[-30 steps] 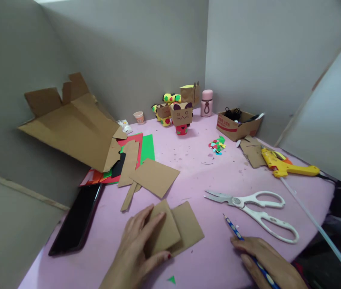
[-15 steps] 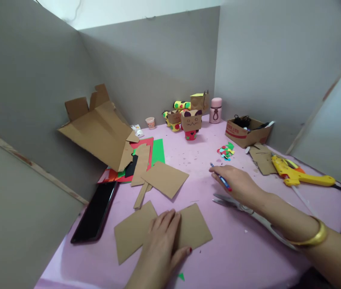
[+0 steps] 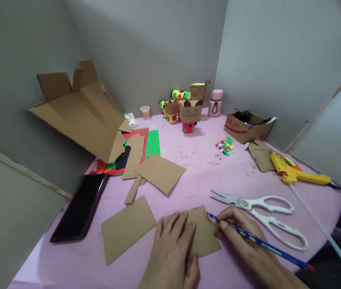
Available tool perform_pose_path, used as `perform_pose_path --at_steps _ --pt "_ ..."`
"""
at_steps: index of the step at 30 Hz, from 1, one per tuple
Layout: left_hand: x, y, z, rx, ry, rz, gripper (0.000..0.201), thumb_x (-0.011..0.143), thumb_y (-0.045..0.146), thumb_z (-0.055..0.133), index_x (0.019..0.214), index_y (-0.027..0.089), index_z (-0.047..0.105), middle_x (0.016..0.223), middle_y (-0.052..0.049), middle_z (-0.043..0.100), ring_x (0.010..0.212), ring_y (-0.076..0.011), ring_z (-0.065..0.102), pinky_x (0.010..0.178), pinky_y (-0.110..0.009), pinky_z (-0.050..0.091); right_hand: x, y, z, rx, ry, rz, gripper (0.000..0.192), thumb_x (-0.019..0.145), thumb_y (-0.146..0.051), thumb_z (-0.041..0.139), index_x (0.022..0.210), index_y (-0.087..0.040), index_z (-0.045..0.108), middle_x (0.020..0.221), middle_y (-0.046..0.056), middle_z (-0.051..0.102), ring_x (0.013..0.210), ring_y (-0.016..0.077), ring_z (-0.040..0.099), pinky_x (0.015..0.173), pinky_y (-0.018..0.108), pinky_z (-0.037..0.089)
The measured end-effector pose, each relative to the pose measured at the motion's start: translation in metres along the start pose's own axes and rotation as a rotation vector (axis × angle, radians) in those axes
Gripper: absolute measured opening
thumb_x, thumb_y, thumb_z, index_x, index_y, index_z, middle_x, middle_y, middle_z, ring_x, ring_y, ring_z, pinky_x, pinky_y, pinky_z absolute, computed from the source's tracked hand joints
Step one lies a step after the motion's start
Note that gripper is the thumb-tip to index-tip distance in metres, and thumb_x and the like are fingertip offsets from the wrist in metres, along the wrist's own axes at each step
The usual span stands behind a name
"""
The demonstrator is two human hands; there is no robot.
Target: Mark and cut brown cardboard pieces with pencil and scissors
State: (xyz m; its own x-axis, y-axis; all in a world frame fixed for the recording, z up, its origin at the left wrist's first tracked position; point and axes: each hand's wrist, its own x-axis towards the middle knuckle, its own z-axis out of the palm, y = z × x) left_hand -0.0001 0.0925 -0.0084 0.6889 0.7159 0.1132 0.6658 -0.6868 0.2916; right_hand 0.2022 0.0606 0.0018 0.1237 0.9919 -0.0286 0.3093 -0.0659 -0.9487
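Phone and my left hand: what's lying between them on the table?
In the head view, one loose cardboard piece lies flat between the phone and the left hand; bare pink tabletop separates the phone from it.

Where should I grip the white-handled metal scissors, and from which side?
Take the white-handled scissors by the handle loops, probably from the right: they lie flat, loops on that side, slightly parted blades pointing left. The right hand, holding a blue patterned pencil, is close on the near side.
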Motion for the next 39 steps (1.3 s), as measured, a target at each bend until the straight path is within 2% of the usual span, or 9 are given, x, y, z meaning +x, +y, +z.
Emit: perform_pose_path --at_steps 5,9,12,16,19,23,28,35,39 --pt "0.003 0.000 -0.012 -0.122 -0.046 -0.152 0.060 0.068 0.018 0.056 0.126 0.015 0.046 0.141 -0.022 0.034 0.130 -0.0389 0.027 0.099 -0.063 0.029 0.006 0.003 0.003 -0.083 0.025 -0.004 0.017 0.087 -0.034 0.043 0.080 -0.024 0.053 0.070 0.000 0.061 0.067 0.0186 0.057 0.060 0.028 0.043" --pt "0.011 0.001 -0.030 -0.350 -0.100 -0.287 0.065 0.063 0.014 0.063 0.125 0.020 0.043 0.124 -0.013 0.043 0.116 -0.0297 0.040 0.098 -0.048 0.037 0.009 0.004 0.003 -0.085 0.130 -0.015 0.024 0.087 -0.041 0.041 0.090 -0.025 0.059 0.080 0.002 0.064 0.075 0.0203 0.059 0.067 0.029 0.045" --pt "0.014 0.002 -0.034 -0.424 -0.033 -0.283 0.063 0.066 0.006 0.058 0.124 0.025 0.042 0.116 -0.009 0.043 0.112 -0.0257 0.042 0.095 -0.044 0.039 0.008 0.007 0.005 -0.021 0.091 -0.017 0.018 0.085 -0.039 0.047 0.090 -0.025 0.058 0.086 0.002 0.064 0.082 0.0208 0.058 0.072 0.030 0.044" --pt "0.007 0.006 -0.036 -0.487 0.078 -0.230 0.056 0.075 0.005 0.048 0.124 0.031 0.042 0.111 -0.006 0.046 0.107 -0.0227 0.047 0.091 -0.040 0.042 0.000 0.009 0.006 0.232 -0.047 0.037 0.010 0.079 -0.033 0.058 0.081 -0.025 0.052 0.072 -0.004 0.054 0.066 0.0151 0.051 0.057 0.023 0.040" --pt "0.001 0.010 -0.036 -0.597 0.231 -0.232 0.052 0.080 0.011 0.049 0.126 0.035 0.042 0.113 -0.005 0.048 0.105 -0.0209 0.050 0.092 -0.039 0.042 -0.008 0.003 0.005 0.420 -0.004 0.061 0.015 0.075 -0.032 0.064 0.076 -0.025 0.051 0.067 -0.007 0.050 0.061 0.0123 0.045 0.054 0.020 0.037" --pt "-0.005 0.023 -0.035 -1.109 0.533 -0.426 0.060 0.078 0.030 0.060 0.131 0.031 0.033 0.132 -0.009 0.044 0.113 -0.0234 0.051 0.093 -0.039 0.043 -0.021 -0.015 -0.001 0.623 0.103 0.068 0.022 0.068 -0.032 0.071 0.074 -0.025 0.052 0.063 -0.007 0.054 0.057 0.0111 0.045 0.051 0.018 0.035" --pt "-0.017 0.057 -0.040 -1.627 0.415 -0.579 0.053 0.069 0.033 0.070 0.117 0.016 0.053 0.107 -0.015 0.069 0.102 -0.0301 0.062 0.085 -0.042 0.049 -0.045 -0.029 -0.007 0.586 0.229 -0.028 0.023 0.067 -0.033 0.073 0.071 -0.024 0.053 0.061 -0.008 0.051 0.054 0.0092 0.041 0.050 0.017 0.032" --pt "-0.033 0.078 -0.046 -1.480 0.401 -0.415 0.047 0.073 0.037 0.065 0.115 0.017 0.056 0.109 -0.013 0.069 0.104 -0.0303 0.061 0.088 -0.042 0.048 -0.065 -0.031 -0.017 0.372 0.207 -0.181 0.015 0.073 -0.030 0.063 0.073 -0.024 0.050 0.065 -0.006 0.050 0.058 0.0112 0.043 0.052 0.019 0.035" --pt "-0.034 0.037 -0.041 -0.805 0.534 -0.418 0.058 0.080 0.043 0.052 0.130 0.016 0.040 0.134 -0.018 0.049 0.124 -0.0293 0.045 0.102 -0.047 0.034 -0.048 -0.019 -0.013 0.199 0.196 -0.237 0.008 0.075 -0.025 0.054 0.077 -0.023 0.047 0.067 -0.005 0.047 0.057 0.0129 0.045 0.050 0.022 0.038"
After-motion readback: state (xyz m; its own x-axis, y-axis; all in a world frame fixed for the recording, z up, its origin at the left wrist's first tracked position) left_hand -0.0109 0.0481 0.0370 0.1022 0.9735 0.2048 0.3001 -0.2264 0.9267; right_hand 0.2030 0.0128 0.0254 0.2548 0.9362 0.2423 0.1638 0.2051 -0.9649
